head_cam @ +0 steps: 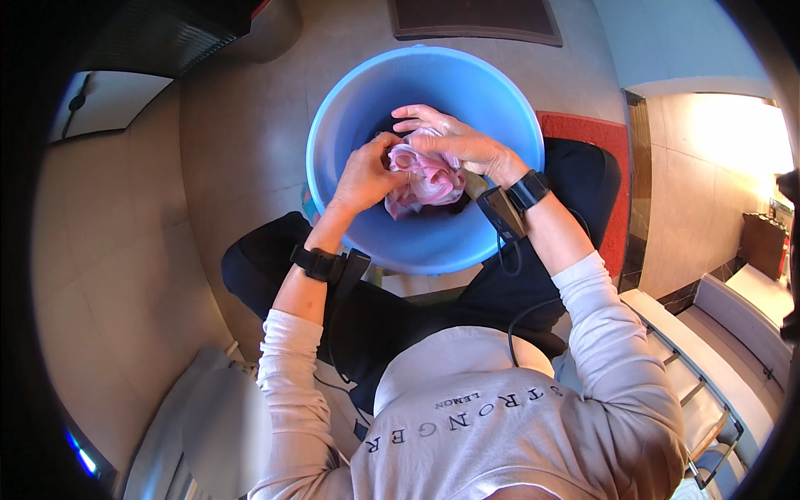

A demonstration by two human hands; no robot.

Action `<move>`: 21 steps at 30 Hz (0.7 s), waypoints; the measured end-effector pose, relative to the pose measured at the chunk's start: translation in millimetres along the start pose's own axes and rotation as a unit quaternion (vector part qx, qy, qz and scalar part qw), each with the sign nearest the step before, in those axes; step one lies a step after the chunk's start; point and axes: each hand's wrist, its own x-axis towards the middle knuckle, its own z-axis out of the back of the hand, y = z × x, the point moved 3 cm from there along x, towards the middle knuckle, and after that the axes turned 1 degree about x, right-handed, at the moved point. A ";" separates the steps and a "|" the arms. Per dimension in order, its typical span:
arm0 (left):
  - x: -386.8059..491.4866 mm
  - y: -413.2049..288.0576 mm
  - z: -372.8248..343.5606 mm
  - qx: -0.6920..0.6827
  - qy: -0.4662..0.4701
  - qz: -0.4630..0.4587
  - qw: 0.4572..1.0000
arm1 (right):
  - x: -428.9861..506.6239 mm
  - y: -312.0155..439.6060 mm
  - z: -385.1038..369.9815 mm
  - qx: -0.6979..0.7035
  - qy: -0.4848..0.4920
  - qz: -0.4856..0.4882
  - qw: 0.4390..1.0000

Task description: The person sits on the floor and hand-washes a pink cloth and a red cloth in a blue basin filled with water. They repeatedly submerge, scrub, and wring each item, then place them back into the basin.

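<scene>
A large round blue plastic tub (pixel 431 250) stands between my knees. A bunched pink and white cloth (pixel 431 181) is held up in its mouth, with dark items partly visible beneath. My left hand (pixel 369 172) grips the cloth's left side between thumb and fingers. My right hand (pixel 459 147) lies over its upper right part, the fingers spread and the palm against the cloth. The underside of that hand is hidden. A yellowish piece of material (pixel 476 184) shows below the right wrist.
A red mat (pixel 587 125) lies to the right of the tub, and a dark mat (pixel 478 19) beyond it. A metal rack (pixel 694 381) stands at the lower right. A white cabinet (pixel 119 100) is at the upper left. Cables hang from both wrist devices.
</scene>
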 end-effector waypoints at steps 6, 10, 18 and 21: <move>0.3 11.5 6.9 -0.387 -0.054 0.200 0.898 | -2.0 -22.9 -0.8 -0.424 -0.032 0.101 0.899; -0.9 12.3 20.7 -0.557 -0.112 0.190 0.801 | 1.1 -32.7 3.3 -0.349 -0.104 0.098 0.926; 8.7 7.5 4.2 -0.499 -0.150 0.091 0.849 | 9.8 -17.5 28.8 0.150 -0.117 0.114 0.975; 12.2 26.3 -0.5 -0.500 -0.084 0.230 0.831 | 14.3 -9.6 6.5 0.084 -0.140 0.111 0.980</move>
